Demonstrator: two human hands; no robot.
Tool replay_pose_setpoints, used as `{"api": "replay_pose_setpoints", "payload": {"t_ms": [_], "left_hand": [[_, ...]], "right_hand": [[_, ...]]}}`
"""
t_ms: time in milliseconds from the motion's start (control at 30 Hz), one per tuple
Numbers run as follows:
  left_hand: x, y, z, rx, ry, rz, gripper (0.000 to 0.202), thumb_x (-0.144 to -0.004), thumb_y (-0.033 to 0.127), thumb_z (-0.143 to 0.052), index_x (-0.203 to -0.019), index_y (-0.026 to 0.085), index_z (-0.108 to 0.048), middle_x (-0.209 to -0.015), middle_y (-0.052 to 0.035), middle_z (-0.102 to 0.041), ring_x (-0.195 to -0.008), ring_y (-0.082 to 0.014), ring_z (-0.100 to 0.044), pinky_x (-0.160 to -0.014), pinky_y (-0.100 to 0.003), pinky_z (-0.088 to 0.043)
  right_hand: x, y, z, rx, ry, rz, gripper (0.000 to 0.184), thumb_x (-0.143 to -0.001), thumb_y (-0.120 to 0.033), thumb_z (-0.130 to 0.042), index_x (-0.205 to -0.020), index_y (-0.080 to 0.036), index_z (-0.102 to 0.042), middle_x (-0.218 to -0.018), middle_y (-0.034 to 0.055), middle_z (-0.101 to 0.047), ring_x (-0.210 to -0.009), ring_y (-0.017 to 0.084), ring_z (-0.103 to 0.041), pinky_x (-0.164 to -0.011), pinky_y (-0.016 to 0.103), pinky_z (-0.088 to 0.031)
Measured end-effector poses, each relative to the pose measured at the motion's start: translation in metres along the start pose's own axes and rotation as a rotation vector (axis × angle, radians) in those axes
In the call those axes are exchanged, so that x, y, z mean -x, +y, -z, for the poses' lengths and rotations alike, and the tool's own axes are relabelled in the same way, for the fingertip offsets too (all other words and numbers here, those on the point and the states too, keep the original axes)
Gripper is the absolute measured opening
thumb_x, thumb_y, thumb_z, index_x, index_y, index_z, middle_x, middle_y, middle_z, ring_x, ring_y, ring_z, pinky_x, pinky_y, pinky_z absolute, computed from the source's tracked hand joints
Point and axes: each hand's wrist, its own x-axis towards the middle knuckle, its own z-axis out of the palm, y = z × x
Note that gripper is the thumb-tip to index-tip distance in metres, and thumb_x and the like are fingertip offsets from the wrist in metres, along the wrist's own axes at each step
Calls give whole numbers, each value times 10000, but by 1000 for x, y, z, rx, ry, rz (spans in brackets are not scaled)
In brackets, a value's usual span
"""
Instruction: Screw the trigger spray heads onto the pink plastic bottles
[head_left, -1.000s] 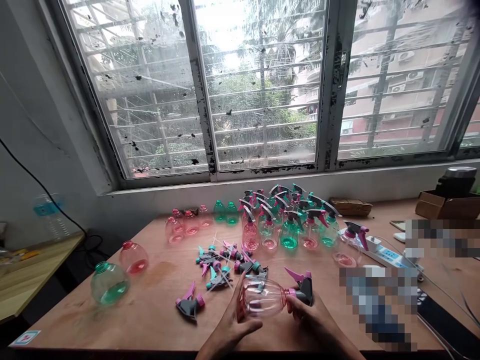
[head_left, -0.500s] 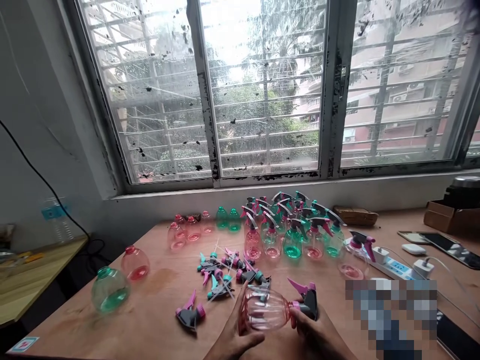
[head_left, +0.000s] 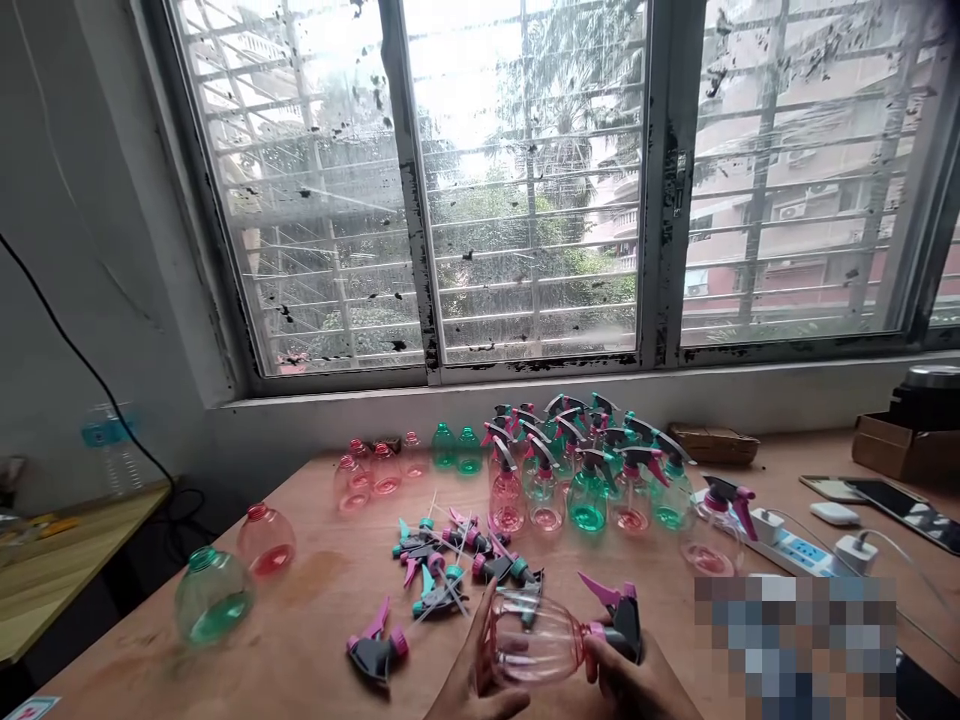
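A clear pink spray bottle [head_left: 536, 640] lies sideways between my hands at the table's front. My left hand [head_left: 474, 672] is wrapped round its base end. At the neck, my right hand [head_left: 637, 675] grips the pink collar of the black-and-pink spray head [head_left: 621, 615], whose trigger points up. Just beyond my left hand is a heap of loose pink and teal spray heads [head_left: 450, 560] with thin tubes. One more loose spray head [head_left: 376, 648] rests left of my hands.
Capped spray bottles [head_left: 585, 500] stand in rows toward the window. Open pink bottles [head_left: 386, 470] and green bottles [head_left: 444, 447] stand at the back left, a green bottle [head_left: 214, 597] nearer. A power strip [head_left: 802, 552] and phones [head_left: 915, 510] lie to the right.
The view has tilted slightly, so the table sits a little lower in the picture. My hands keep hold of the pink bottle and its spray head in nearly the same pose.
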Motion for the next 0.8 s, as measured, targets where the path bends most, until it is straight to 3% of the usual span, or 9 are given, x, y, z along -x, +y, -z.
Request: {"api": "replay_pose_setpoints", "payload": {"t_ms": [133,267,333,433,567,667,800], "left_hand": [[-2,-12,7,-26,6,-4,1311,-673,502,-896,-1615,302,-7,-1202,-122,-614,-1149,-340,-615,-1034,-511,-416],[-5,-11,4,27,-35,-32,1166,-715,596,-826,-1606,298,-136,-1294,-128,-589,-1221,-348,-565,-1075,-520,-388],[-6,-7,3,48,-47,-29,1161,-704,565,-848,-1601,310,-157,-1348,-130,-570,-1231,-343,-568,-1096,-523,-377],[-5,0,3,21,-42,19,1281,-650,496,-911,-1609,339,-76,-1363,-127,-559,-1218,-329,-584,-1073,-498,-409],[-6,1,9,-39,-45,77,1438,-575,549,-938,-1606,346,43,-1324,-130,-570,-1221,-347,-577,-1019,-493,-455],[-7,-8,11,-23,-7,47,1338,-613,592,-900,-1613,319,-54,-1418,-149,-525,-1261,-355,-556,-1053,-494,-438],[-11,-20,12,47,-5,15,1211,-621,601,-887,-1589,294,-228,-1403,-150,-566,-1265,-363,-576,-1066,-497,-434]], "right_hand": [[-5,8,4,23,-3,-5,573,-686,-716,-789,-734,-174,-611,-521,-34,-584,-361,78,-453,-377,206,-292],[-9,18,8,8,2,-18,603,-648,-717,-815,-821,-180,-603,-517,-46,-590,-359,72,-429,-378,205,-268],[-10,20,9,2,2,-17,587,-673,-707,-806,-833,-181,-601,-527,-46,-600,-359,69,-427,-383,204,-268],[-10,19,9,-3,8,-12,572,-689,-703,-799,-806,-179,-600,-522,-41,-604,-370,75,-448,-396,205,-283],[-10,18,8,-1,33,-19,585,-672,-705,-809,-818,-177,-602,-520,-27,-635,-367,82,-460,-398,207,-300],[-10,17,7,18,27,-22,619,-651,-728,-803,-850,-175,-609,-517,-29,-641,-363,84,-461,-401,212,-308],[-8,11,6,57,44,-15,636,-649,-758,-781,-848,-179,-609,-517,-19,-645,-385,104,-492,-415,225,-339]]}}
